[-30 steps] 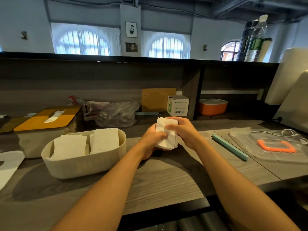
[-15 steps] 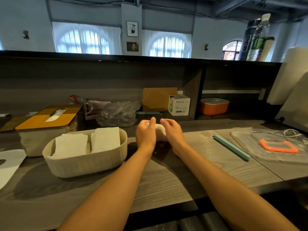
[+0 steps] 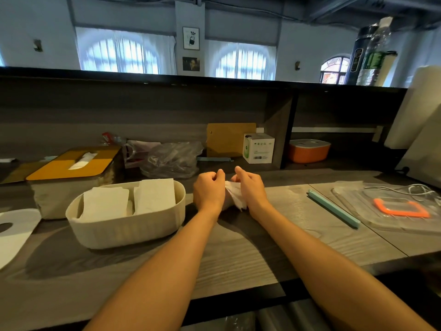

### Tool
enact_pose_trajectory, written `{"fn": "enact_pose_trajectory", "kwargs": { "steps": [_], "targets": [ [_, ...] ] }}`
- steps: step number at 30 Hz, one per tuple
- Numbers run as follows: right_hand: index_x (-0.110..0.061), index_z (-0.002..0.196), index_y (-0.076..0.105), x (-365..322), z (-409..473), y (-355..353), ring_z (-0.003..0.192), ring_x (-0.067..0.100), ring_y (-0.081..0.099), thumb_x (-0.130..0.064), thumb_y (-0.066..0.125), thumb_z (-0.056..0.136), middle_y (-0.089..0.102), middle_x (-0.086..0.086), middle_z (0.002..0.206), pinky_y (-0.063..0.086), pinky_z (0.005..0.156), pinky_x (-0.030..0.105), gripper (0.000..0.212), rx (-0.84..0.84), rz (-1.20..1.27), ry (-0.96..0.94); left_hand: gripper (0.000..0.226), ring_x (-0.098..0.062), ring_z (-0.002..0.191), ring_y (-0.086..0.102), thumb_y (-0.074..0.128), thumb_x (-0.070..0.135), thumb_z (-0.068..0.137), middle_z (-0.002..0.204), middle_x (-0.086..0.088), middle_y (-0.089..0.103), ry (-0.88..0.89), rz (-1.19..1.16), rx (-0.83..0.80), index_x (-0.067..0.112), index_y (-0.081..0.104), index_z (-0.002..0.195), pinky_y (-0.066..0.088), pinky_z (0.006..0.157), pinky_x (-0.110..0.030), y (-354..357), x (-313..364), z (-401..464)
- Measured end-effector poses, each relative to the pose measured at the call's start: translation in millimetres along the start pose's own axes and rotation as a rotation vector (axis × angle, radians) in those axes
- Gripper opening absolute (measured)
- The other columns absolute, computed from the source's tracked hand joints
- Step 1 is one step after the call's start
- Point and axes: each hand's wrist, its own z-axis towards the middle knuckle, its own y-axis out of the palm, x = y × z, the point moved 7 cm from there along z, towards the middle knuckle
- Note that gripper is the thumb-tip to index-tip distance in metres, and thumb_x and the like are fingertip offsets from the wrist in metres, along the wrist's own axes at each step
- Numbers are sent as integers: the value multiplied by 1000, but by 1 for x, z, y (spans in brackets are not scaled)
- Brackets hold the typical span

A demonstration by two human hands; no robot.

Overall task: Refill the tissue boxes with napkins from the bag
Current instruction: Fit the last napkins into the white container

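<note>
Two hands worked a small wad of napkins [image 3: 235, 195] against the counter [image 3: 238, 254], and the wad sat pinched between them. The left hand [image 3: 208, 191] had its fingers curled in and its thumb up, closed on the near edge of the paper; the right hand [image 3: 248, 187] gripped the other side. Held low on the wood like that, the stack looked to me as if it was being squared or folded so it would fit.

Just left of the left hand stood the open box [image 3: 124, 225], two stacks already upright inside, with room showing at the end nearest the hands. That spot seemed meant for this wad. Farther left and behind it stood a second box [image 3: 71, 185] with its yellow lid [image 3: 74, 163] on and one napkin poking through the slot, so I judged that one done. A crumpled bag [image 3: 171, 160] lay beyond the left hand, near the back wall, within easy reach for more. A white lid [image 3: 14, 232] lay far to the left, likely waiting for the open box.
</note>
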Motion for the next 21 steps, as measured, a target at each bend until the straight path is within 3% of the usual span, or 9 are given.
{"fn": "enact_pose_trajectory", "kwargs": {
  "steps": [3,6,8,11,13,15,18,21],
  "targets": [
    [-17,72,67,-7,0,1,90,23,62,-46,46,99,67,5,89,50,80,34,44,-97,11,-17,48,-11,55,46,51,32,102,57,-1,50,-9,5,24,16,49,57,33,54,-24,-7,2,2],
    [-31,88,69,-14,-4,6,116,30,56,-69,53,78,60,9,124,48,100,51,43,-267,-55,15,45,-13,61,50,52,34,101,63,-1,53,-73,-55,70,14,53,60,36,60,-25,-16,-2,7],
    [-35,109,62,-17,-8,8,124,26,49,-67,51,72,49,2,136,52,96,46,50,-395,-128,-16,41,-14,69,54,52,36,101,71,-3,58,-119,-88,87,10,59,70,41,68,-28,-19,-6,9],
    [-36,136,44,-17,-15,11,123,18,43,-52,61,84,39,-8,135,54,80,27,57,-516,-211,-65,40,-18,79,60,50,41,101,82,-6,63,-154,-92,99,8,65,84,46,74,-31,-22,-9,8],
    [-31,144,41,-13,-10,8,124,16,42,-27,67,91,41,-7,137,50,81,23,59,-465,-266,-83,41,-19,78,58,49,41,101,80,-7,62,-168,-88,87,7,64,84,44,71,-31,-21,-10,7],
    [-26,142,46,-11,-2,0,130,20,45,-10,66,91,48,1,141,49,87,27,58,-345,-249,-71,44,-19,72,55,49,42,101,72,-5,57,-162,-91,55,10,59,73,42,67,-33,-19,-10,6],
    [-18,134,56,-3,7,-15,122,27,56,-1,65,89,61,5,123,56,88,37,49,-194,-64,-5,46,-19,72,56,51,47,99,72,-5,58,-98,-141,-60,12,56,69,45,66,-34,-9,-4,3],
    [-14,129,60,2,14,-29,116,28,58,-2,67,88,62,4,116,55,92,41,43,-52,98,38,31,-18,81,63,60,40,96,81,-1,65,-13,-125,-272,13,66,81,46,60,-25,6,4,-3]
  ]
}}
